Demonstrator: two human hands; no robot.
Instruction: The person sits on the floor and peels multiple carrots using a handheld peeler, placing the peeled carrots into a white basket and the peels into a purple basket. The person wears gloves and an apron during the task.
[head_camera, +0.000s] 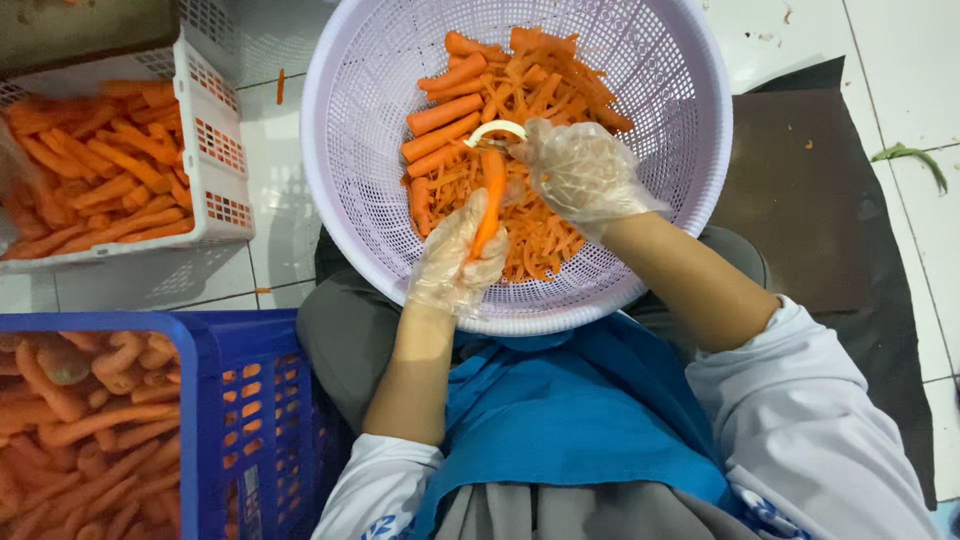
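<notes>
Head view: left hand (455, 262) grips a carrot (490, 200), right hand (580, 172) clasps a peeler (496, 130), its blade hidden.

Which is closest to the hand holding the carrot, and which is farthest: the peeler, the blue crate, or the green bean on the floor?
From the left hand:
1. Peeler, just above it, against the carrot tip.
2. Blue crate, lower left, full of carrots.
3. Green bean, far right on the floor tiles.
</notes>
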